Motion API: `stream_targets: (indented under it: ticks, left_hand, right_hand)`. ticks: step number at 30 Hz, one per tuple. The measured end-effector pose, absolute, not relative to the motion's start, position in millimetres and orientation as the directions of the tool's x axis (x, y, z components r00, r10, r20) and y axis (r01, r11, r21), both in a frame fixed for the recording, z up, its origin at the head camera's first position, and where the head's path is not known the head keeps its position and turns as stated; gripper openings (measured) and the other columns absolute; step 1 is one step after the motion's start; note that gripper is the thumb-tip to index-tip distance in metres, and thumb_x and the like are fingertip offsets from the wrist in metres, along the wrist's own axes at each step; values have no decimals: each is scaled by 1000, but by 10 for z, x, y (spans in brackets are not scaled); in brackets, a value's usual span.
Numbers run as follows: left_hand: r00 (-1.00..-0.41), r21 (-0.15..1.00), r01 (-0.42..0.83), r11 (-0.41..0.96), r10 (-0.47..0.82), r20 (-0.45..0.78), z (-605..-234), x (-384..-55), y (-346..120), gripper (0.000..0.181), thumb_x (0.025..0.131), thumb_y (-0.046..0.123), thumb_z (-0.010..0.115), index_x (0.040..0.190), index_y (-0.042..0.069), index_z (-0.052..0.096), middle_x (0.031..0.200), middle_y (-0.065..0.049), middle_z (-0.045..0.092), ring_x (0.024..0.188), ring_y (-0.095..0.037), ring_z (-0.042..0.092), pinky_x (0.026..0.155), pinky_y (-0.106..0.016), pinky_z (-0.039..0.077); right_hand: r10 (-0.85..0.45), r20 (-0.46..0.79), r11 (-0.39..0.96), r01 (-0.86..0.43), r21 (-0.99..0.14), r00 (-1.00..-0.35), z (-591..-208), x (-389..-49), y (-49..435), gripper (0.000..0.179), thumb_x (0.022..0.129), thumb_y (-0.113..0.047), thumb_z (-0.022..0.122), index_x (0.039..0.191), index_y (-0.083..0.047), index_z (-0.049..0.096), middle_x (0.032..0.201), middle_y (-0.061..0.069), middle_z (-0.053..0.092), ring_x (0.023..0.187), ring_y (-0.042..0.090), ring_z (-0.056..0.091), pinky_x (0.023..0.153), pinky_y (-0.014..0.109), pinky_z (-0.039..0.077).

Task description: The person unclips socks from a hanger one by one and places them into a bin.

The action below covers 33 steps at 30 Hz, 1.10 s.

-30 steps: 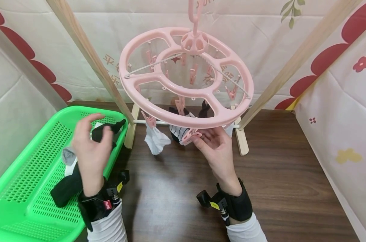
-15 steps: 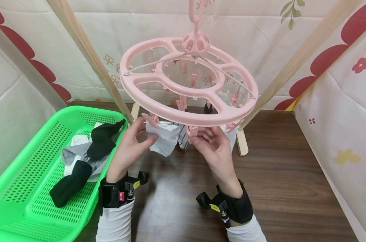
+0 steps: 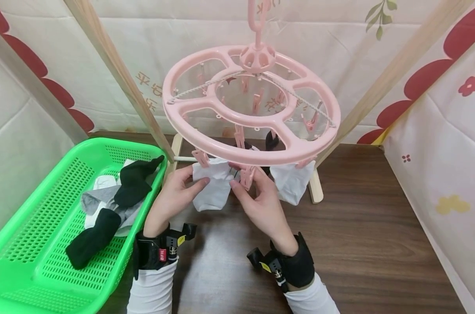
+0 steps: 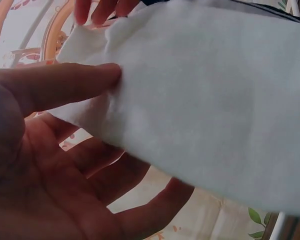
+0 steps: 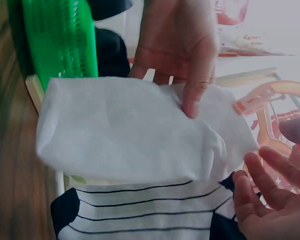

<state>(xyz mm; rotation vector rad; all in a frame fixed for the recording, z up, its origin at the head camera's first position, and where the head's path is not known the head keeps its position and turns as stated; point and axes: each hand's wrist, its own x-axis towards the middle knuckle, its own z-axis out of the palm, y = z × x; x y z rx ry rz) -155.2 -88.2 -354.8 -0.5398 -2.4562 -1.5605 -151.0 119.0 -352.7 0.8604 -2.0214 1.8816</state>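
A white sock [image 3: 213, 187] hangs by its left upper corner from a pink clothes peg [image 3: 200, 158] on the round pink drying hanger [image 3: 225, 150]. My left hand [image 3: 177, 196] pinches this sock near its top, thumb on the front and fingers behind, as the left wrist view shows close up. At the sock's right upper corner, my right hand [image 3: 262, 205] holds another pink clothes peg [image 3: 247, 178] between thumb and fingers. Its fingertips [image 5: 252, 160] reach the sock's edge. Behind hangs a striped sock [image 5: 145, 210] with dark heel and toe.
Another white sock [image 3: 294, 183] hangs at the hanger's right front. A green basket [image 3: 21, 218] at the left holds black socks [image 3: 93, 237], a grey one and white pieces. Wooden stand legs [image 3: 131, 96] rise on both sides. More pegs [image 3: 257, 102] dangle inside the ring.
My left hand has moved right from over the basket to the white sock and grips it. The right hand has shifted slightly left with its peg towards the sock. The hanger has turned and swayed.
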Motion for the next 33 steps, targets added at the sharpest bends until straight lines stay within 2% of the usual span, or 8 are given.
stream_targets:
  ticks: [7, 12, 17, 21, 24, 27, 30, 33]
  left_hand:
    - [-909, 805, 414, 425, 236, 343, -3576, -1551, -846, 21, 86, -7, 65, 107, -10, 64, 103, -21, 67, 95, -32, 64, 81, -49, 51]
    - [-896, 780, 439, 447, 281, 344, -3601, -1540, -813, 20, 86, -5, 66, 106, -7, 65, 100, -17, 68, 93, -30, 65, 82, -48, 52]
    - [-882, 758, 465, 457, 308, 356, -3607, -1539, -767, 13, 86, -4, 66, 99, -5, 65, 87, -12, 67, 79, -24, 63, 74, -44, 53]
    - [-866, 749, 491, 444, 343, 365, -3617, -1541, -735, 13, 86, -4, 67, 99, -5, 65, 84, -10, 66, 73, -21, 59, 68, -37, 51]
    - [-860, 749, 499, 436, 359, 364, -3622, -1539, -713, 19, 86, -4, 67, 105, -5, 66, 91, -10, 68, 75, -19, 59, 68, -35, 50]
    - [-858, 747, 500, 438, 366, 360, -3623, -1537, -702, 20, 87, -3, 67, 107, -5, 65, 91, -11, 67, 74, -19, 58, 67, -34, 49]
    - [-855, 743, 505, 440, 373, 360, -3626, -1532, -711, 21, 87, -4, 66, 108, -5, 65, 91, -10, 67, 75, -21, 57, 68, -35, 48]
    - [-853, 739, 507, 443, 379, 358, -3628, -1531, -730, 20, 87, -5, 65, 107, -5, 65, 87, -9, 65, 74, -22, 56, 68, -36, 47]
  right_hand:
    - [-148, 631, 81, -645, -760, -762, -3495, -1575, 1053, 12, 90, -1, 65, 86, -3, 54, 82, 6, 46, 81, 21, 44, 75, 39, 34]
    - [-142, 610, -19, -614, -789, -780, -3481, -1592, 960, 25, 91, -1, 64, 115, 2, 61, 96, 7, 62, 96, 19, 53, 87, 36, 39]
    - [-128, 594, -113, -583, -805, -795, -3453, -1573, 884, 20, 90, -2, 66, 109, 2, 67, 115, 1, 65, 117, 16, 50, 100, 34, 34]
    - [-106, 593, -169, -573, -802, -798, -3422, -1585, 843, 56, 86, 2, 69, 138, 0, 50, 133, 6, 57, 140, 22, 27, 113, 40, 17]
    - [-81, 585, -173, -566, -806, -807, -3410, -1581, 838, 74, 84, 5, 70, 148, -2, 33, 120, 1, 65, 130, 16, 42, 111, 41, 20]
    - [-71, 591, -164, -575, -802, -804, -3406, -1567, 838, 64, 83, 5, 71, 141, 3, 44, 113, -11, 66, 127, 11, 43, 111, 40, 19]
    - [-87, 599, -178, -580, -795, -796, -3407, -1565, 837, 59, 83, -5, 75, 136, 5, 49, 106, -3, 70, 125, 17, 46, 110, 40, 22]
    - [-93, 599, -167, -580, -797, -795, -3417, -1566, 837, 68, 83, -24, 78, 137, 5, 47, 136, 9, 55, 138, 24, 31, 111, 41, 22]
